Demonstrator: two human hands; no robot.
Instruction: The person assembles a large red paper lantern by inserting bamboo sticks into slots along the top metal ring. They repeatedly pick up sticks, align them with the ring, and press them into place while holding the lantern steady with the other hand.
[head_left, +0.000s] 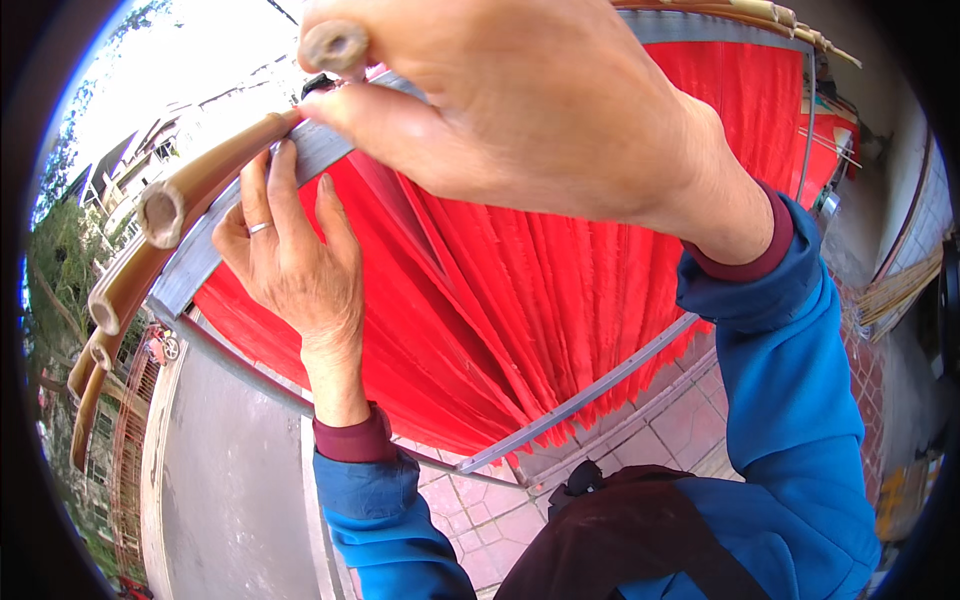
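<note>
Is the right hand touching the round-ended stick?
Touching: the head view shows the right hand closed around the stick, whose end pokes out.

Outdoor spot, roadside pavement, not a rm. Bright sky [225, 60] at 10–11 o'c, w/ bldg [175, 140] lower at 10 & green trees [62, 265] at 9. Grey rd [235, 450] runs thru 8 o'c, w/ reddish fence [130, 470] along its far side & a small red-wheeled vehicle [163, 347] just below 9, type unclear. Pinkish paving slabs [510, 528] underfoot at 6. Metal frame [578, 393] w/ red cloth [600, 290] stands on them, ctr to 1 o'c, looks like a st. stall/stand, can't confirm. Pale wall [912, 185] betw. 2 & 3; bundle of thin canes [905, 290] near it at 3.
</note>
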